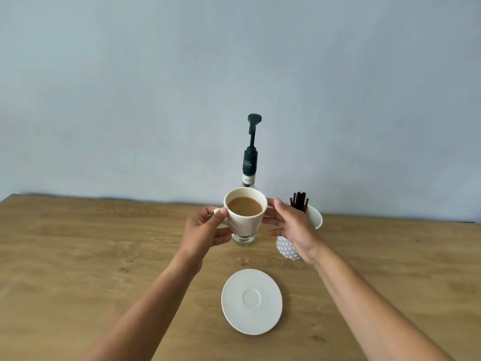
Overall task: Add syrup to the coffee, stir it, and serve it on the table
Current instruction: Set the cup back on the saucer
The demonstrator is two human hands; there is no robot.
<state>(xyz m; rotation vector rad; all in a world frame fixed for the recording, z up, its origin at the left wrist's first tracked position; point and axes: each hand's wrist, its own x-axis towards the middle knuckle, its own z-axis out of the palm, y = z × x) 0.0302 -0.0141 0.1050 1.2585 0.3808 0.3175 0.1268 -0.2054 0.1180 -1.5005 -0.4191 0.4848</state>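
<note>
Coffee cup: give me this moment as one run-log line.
cup: held above table, coffee inside | left hand: pinches handle | right hand: fingers against cup side | saucer: bare | syrup bottle: behind cup

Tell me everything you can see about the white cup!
The white cup looks like glossy ceramic, wide at the rim and narrowing toward the bottom, with a small handle. It is upright and mostly full of light brown, milky coffee. It appears held up above the table, in front of the syrup bottle. The left hand pinches the handle, and the right hand touches the opposite side with its fingers.
</note>
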